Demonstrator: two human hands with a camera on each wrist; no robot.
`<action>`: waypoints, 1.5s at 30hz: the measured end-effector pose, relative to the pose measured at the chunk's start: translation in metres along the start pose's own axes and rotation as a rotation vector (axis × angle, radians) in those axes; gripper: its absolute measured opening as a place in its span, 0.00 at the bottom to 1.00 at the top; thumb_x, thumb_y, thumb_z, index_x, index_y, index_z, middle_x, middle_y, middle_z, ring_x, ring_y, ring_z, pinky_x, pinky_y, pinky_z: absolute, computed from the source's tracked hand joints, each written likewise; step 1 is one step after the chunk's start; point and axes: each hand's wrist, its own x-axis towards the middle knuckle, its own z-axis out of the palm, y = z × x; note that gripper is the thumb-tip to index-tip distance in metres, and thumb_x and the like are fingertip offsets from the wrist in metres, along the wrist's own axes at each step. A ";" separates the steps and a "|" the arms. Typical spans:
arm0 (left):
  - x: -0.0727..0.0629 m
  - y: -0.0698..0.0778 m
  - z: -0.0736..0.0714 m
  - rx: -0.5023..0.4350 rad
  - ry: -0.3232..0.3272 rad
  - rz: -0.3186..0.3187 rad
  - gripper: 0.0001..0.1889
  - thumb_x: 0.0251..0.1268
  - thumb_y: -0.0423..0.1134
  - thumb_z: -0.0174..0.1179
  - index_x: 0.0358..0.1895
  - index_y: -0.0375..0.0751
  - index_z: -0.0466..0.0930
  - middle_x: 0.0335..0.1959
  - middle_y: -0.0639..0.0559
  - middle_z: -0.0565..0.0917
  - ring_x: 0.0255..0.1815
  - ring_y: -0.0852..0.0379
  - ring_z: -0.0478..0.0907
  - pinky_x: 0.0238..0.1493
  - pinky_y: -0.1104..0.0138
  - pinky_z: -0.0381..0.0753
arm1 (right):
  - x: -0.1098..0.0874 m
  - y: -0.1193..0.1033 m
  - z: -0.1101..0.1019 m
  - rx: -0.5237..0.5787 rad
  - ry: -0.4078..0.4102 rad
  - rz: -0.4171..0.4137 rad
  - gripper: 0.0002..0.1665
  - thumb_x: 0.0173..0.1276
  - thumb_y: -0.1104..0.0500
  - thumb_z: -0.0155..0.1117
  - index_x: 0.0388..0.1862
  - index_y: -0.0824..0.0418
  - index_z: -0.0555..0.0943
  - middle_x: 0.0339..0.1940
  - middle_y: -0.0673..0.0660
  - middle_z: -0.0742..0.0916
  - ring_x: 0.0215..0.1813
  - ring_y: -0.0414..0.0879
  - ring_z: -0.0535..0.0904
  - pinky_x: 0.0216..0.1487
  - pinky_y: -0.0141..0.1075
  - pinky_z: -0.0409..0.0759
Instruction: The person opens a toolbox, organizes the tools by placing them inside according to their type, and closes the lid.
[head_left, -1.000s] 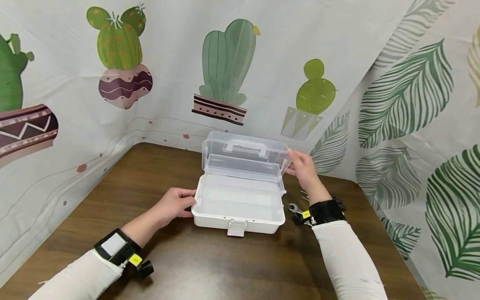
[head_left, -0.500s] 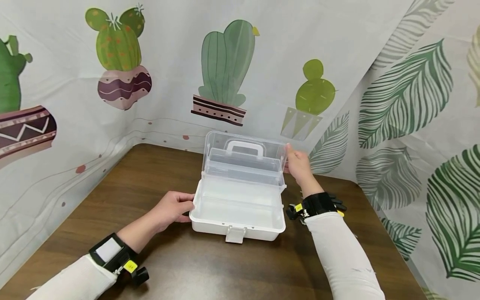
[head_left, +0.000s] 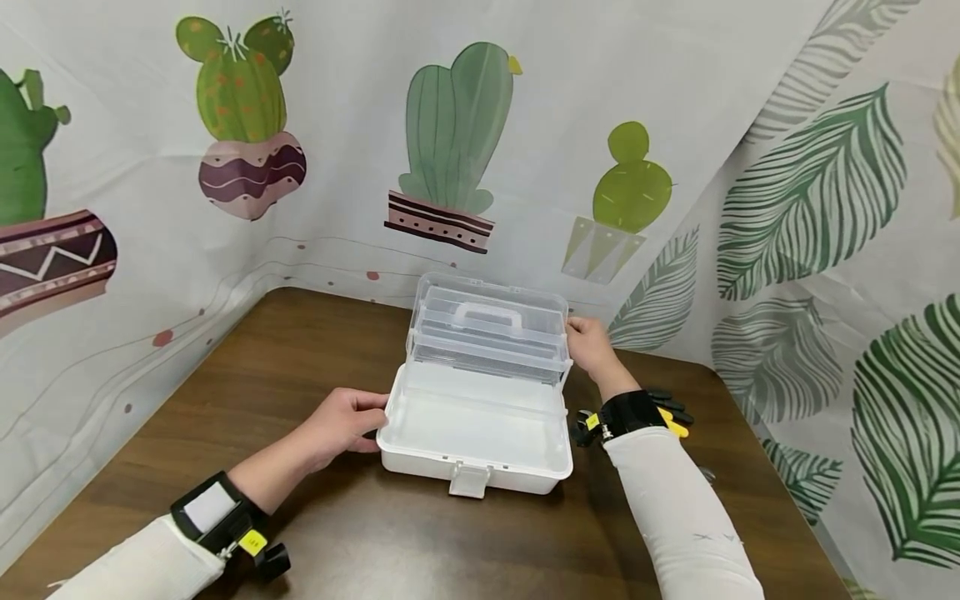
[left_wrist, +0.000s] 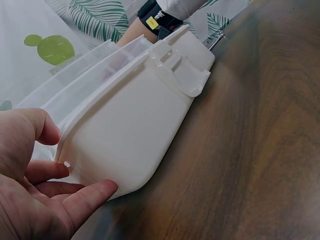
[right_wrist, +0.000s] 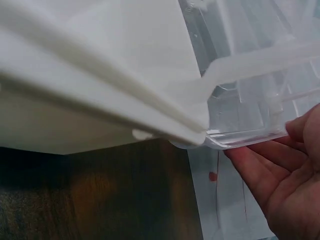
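Note:
A white plastic toolbox [head_left: 412, 463] stands with its clear lid [head_left: 551, 310] tipped back toward the wall. Behind the bare white base, clear trays [head_left: 495, 354] are folded out under the lid, and the front latch [head_left: 469, 481] hangs down. My left hand [head_left: 341, 427] grips the left end, thumb at the rim [left_wrist: 65, 145] and fingers against the outer wall. At the back right my right hand [head_left: 592, 346] holds the lid's side edge; in the right wrist view its thumb and fingers [right_wrist: 260, 167] lie around that clear edge.
Behind my right wrist lie tools with black and yellow handles [head_left: 670, 419], partly hidden by the forearm. A metal tool end [left_wrist: 218, 37] shows past the box in the left wrist view. A printed cloth wall [head_left: 337, 167] borders the brown table [head_left: 322, 325].
The lid has swung further back, with my right hand going down along with it. The toolbox has shifted slightly toward me. My left hand stays at its left end.

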 end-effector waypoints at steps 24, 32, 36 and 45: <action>-0.011 0.004 0.007 0.003 -0.067 -0.043 0.36 0.59 0.29 0.50 0.75 0.29 0.65 0.64 0.33 0.80 0.47 0.49 0.84 0.41 0.51 0.89 | -0.011 0.031 0.013 0.177 -0.285 0.207 0.31 0.73 0.61 0.56 0.69 0.79 0.69 0.31 0.60 0.89 0.31 0.45 0.86 0.36 0.44 0.89; -0.013 0.006 0.008 0.003 -0.094 -0.052 0.37 0.59 0.29 0.50 0.76 0.29 0.63 0.62 0.33 0.80 0.48 0.48 0.84 0.41 0.51 0.89 | -0.007 0.033 0.016 0.182 -0.273 0.284 0.29 0.77 0.62 0.53 0.73 0.75 0.68 0.40 0.63 0.90 0.32 0.46 0.88 0.39 0.46 0.89; -0.013 0.007 0.008 0.013 -0.095 -0.048 0.38 0.59 0.29 0.50 0.78 0.31 0.60 0.63 0.33 0.80 0.48 0.48 0.84 0.41 0.51 0.89 | -0.008 0.032 0.016 0.192 -0.277 0.308 0.29 0.78 0.62 0.51 0.73 0.73 0.67 0.43 0.64 0.90 0.33 0.47 0.88 0.42 0.49 0.89; -0.011 0.009 0.008 0.028 -0.078 -0.070 0.44 0.60 0.29 0.52 0.83 0.36 0.49 0.74 0.27 0.69 0.51 0.47 0.84 0.41 0.49 0.89 | -0.011 0.032 -0.002 0.084 -0.301 0.215 0.30 0.79 0.58 0.49 0.74 0.74 0.67 0.52 0.73 0.88 0.37 0.54 0.90 0.41 0.53 0.89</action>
